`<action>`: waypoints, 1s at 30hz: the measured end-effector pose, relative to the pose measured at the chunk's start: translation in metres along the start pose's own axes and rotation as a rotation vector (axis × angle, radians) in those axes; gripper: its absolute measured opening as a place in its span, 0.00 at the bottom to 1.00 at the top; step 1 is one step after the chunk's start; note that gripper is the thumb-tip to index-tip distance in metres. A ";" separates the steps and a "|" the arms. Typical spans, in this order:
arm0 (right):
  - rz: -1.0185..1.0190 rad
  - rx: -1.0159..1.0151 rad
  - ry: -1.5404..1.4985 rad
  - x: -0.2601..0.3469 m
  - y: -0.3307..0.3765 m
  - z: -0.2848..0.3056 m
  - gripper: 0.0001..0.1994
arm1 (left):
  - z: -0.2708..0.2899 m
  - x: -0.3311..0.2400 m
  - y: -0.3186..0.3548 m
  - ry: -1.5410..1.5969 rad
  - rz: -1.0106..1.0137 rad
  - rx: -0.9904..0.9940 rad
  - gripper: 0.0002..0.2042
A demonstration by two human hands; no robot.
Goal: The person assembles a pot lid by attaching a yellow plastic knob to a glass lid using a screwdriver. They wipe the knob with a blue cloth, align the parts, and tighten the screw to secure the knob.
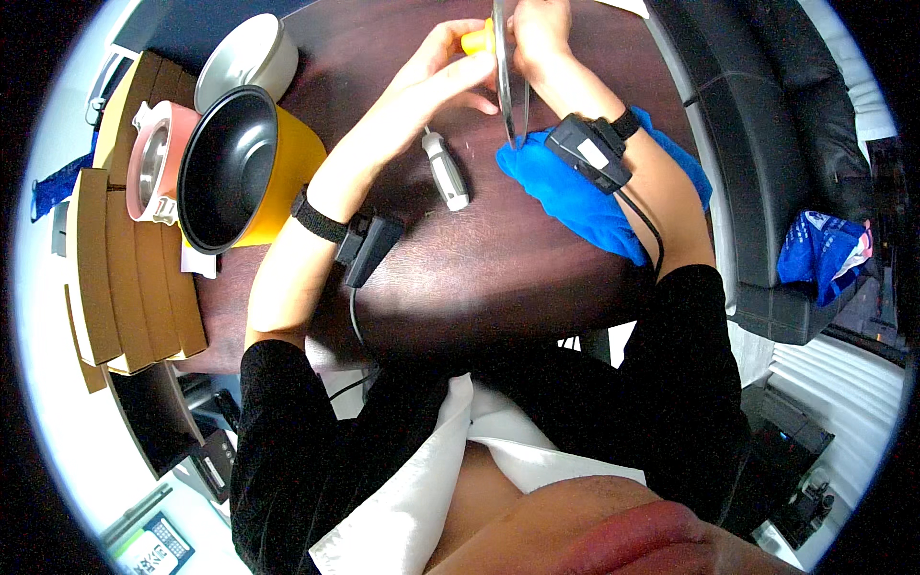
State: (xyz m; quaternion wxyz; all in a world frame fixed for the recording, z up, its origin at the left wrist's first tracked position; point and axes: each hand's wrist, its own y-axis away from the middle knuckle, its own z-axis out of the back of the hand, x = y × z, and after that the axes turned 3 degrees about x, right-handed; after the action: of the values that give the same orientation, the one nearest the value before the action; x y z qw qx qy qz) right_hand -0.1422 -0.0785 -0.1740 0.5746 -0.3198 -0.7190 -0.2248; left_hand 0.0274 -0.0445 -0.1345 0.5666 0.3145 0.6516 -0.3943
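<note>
At the far edge of the view, a glass pot lid [502, 72] with a metal rim is held up on edge, seen nearly side-on. The fingers of my left hand [446, 72] close round its yellow knob [476, 40]. On the lid's other face, my right hand [541, 36] is curled close to the glass; its fingertips, and anything in them, are hidden. A grey-and-white screwdriver [447, 172] lies on the table below my left hand. Under my right forearm is a crumpled blue cloth [585, 206].
On the left of the dark wooden table [450, 278] stand a yellow pot [297, 158] with a black inside, a white pot [278, 62] and a pink container [177, 144]. Cardboard boxes [115, 268] line that side. A black sofa [757, 144] is at right, with a blue package [819, 254].
</note>
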 end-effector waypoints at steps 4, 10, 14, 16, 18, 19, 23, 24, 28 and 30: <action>0.044 -0.012 0.020 0.005 0.005 -0.001 0.16 | -0.016 -0.013 0.008 -0.105 -0.027 -0.013 0.30; 0.024 0.111 -0.155 -0.007 -0.001 0.000 0.13 | -0.025 -0.015 0.011 -0.213 -0.042 -0.077 0.31; -0.058 0.324 -0.380 -0.005 0.011 0.011 0.12 | -0.046 -0.024 0.008 -0.561 -0.071 -0.102 0.33; -0.147 0.472 -0.449 0.011 0.035 0.024 0.11 | -0.055 -0.019 0.007 -0.632 -0.131 -0.137 0.29; -0.187 0.533 -0.449 0.017 0.037 0.026 0.11 | -0.054 -0.017 0.005 -0.813 -0.209 -0.196 0.25; -0.187 0.520 -0.420 0.016 0.034 0.024 0.11 | -0.052 -0.014 0.003 -0.906 -0.247 -0.225 0.23; -0.189 0.465 -0.302 0.008 0.014 0.011 0.12 | -0.050 -0.011 0.001 -0.623 -0.079 -0.253 0.15; -0.237 0.518 -0.358 0.004 0.009 0.012 0.12 | -0.046 -0.011 0.001 -0.795 -0.199 -0.258 0.13; -0.354 0.596 -0.503 -0.008 0.000 0.016 0.11 | -0.038 -0.006 0.002 -0.501 -0.043 -0.273 0.13; -0.302 0.439 -0.456 -0.004 0.002 0.012 0.12 | -0.038 -0.012 0.007 -0.456 0.021 -0.315 0.13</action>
State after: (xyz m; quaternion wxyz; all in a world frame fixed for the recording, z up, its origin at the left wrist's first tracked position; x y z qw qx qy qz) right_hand -0.1487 -0.0695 -0.1806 0.4145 -0.1208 -0.8993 -0.0700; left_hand 0.0165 -0.0076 -0.1221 0.7446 0.1323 0.5571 -0.3430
